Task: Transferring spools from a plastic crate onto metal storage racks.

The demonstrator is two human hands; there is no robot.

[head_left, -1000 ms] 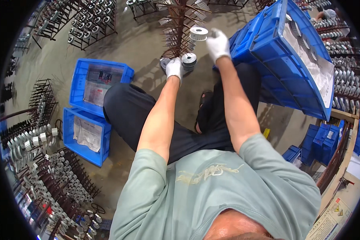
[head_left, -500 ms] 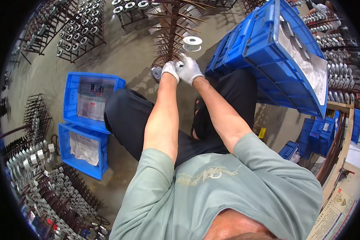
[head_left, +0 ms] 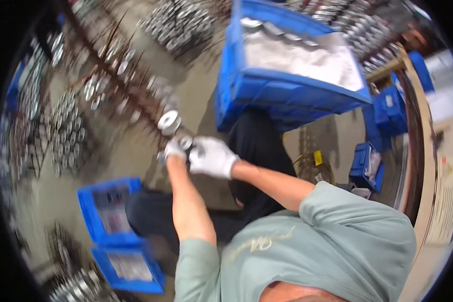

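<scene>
Both my hands wear white gloves and are close together by the foot of a rusty metal rack (head_left: 131, 95) with many prongs. My right hand (head_left: 214, 158) is closed round a grey metal pulley (head_left: 198, 151), blurred and partly covered by the glove. My left hand (head_left: 174, 150) is beside another small silver pulley (head_left: 185, 142); motion smears its fingers, so its grip is unclear. Just above the hands, a larger silver flanged pulley (head_left: 169, 122) sits on the rack.
A large blue crate (head_left: 297, 85) with pale paper and metal pulleys stands far right. Two smaller blue crates (head_left: 88, 214) (head_left: 128, 289) lined with paper stand by my left leg. Racks of silver parts (head_left: 68, 136) stand left. A wooden-edged board (head_left: 418, 126) is at the right.
The view has swung right and blurred, so the rack now leans toward the upper left. My right hand has moved apart from the left, with a grey pulley showing in it.
</scene>
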